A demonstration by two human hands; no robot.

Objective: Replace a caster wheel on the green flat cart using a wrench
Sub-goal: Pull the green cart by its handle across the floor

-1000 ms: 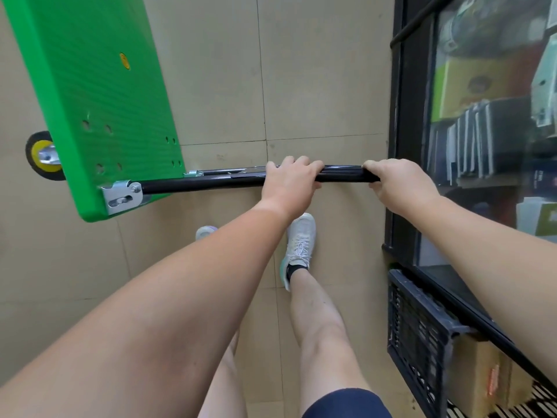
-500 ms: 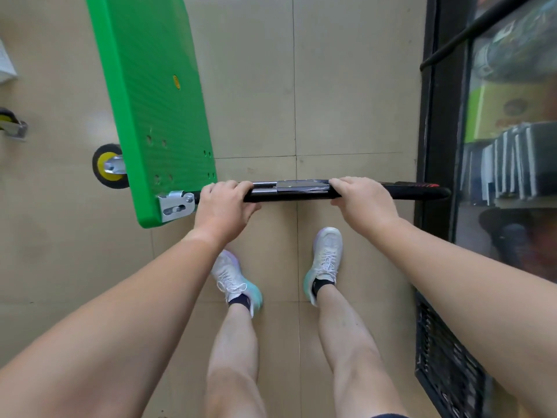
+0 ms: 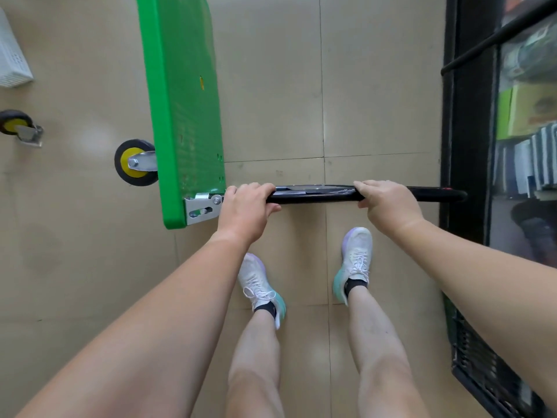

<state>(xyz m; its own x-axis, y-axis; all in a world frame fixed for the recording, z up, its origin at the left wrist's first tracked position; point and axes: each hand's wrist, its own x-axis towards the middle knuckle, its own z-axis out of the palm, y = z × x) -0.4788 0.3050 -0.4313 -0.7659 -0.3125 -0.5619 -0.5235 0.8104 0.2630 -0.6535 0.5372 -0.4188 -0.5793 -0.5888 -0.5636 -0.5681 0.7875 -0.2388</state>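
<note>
Cart (image 3: 180, 101) in green stands tipped up on its edge on the tiled floor (image 3: 301, 86), its flat top facing right and its underside facing left. One black and yellow wheel (image 3: 135, 162) sticks out from the underside near the close end. A second wheel (image 3: 18, 126) with its metal bracket lies loose on the floor, well apart to the left, below a white basket (image 3: 12, 55). The black handle (image 3: 316, 196) runs out to the right from a metal hinge (image 3: 202, 208) at the cart's near corner. The left hand (image 3: 245, 211) grips the handle just beside the hinge, fingers curled over the bar. The right hand (image 3: 388, 206) holds it further along, fingers wrapped over the top. The handle's far end reaches a black shelf frame (image 3: 464, 116). Two white shoes (image 3: 259, 285) stand on the floor below the handle.
</note>
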